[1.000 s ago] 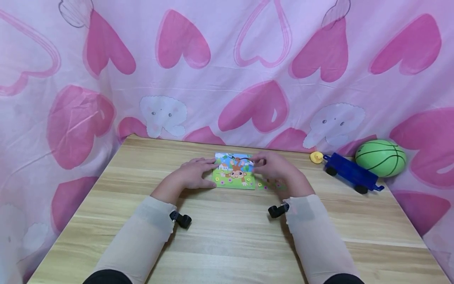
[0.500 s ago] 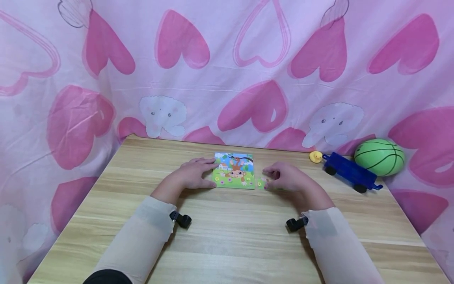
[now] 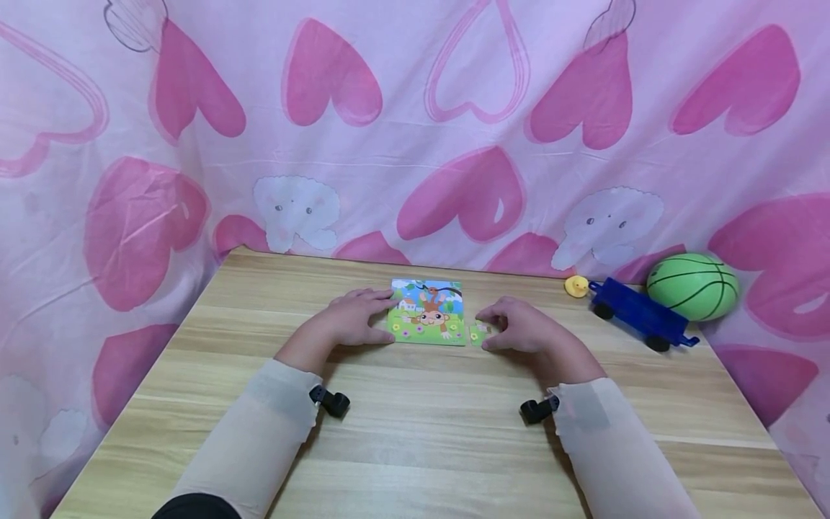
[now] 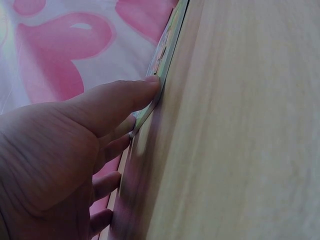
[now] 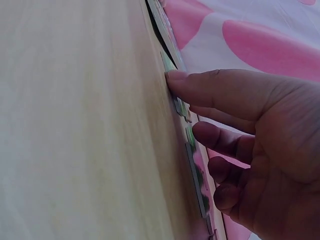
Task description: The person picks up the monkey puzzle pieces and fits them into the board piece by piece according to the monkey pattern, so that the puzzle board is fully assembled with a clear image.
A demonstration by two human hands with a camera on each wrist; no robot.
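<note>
A square jigsaw puzzle board [image 3: 428, 317] with a hanging monkey picture lies flat on the wooden table. My left hand [image 3: 353, 317] rests along its left side, fingers and thumb fairly straight; in the left wrist view the thumb [image 4: 145, 90] touches the board's edge. Just right of the board is a small green puzzle piece [image 3: 477, 334] with flowers. My right hand [image 3: 524, 326] pinches that piece between thumb and index finger, close to the tabletop. Beneath the other, loosely bent fingers, the right wrist view shows more puzzle pieces [image 5: 196, 177], partly hidden.
A yellow toy duck [image 3: 576, 286], a blue toy cart [image 3: 642, 313] with black wheels and a green ball [image 3: 694, 287] stand at the table's back right. Behind the table [image 3: 415, 432] hangs a pink heart-patterned curtain [image 3: 350, 194].
My right hand has moved from the board's right edge to the right and down onto the loose piece, then shifted slightly left. My left hand has stayed in place.
</note>
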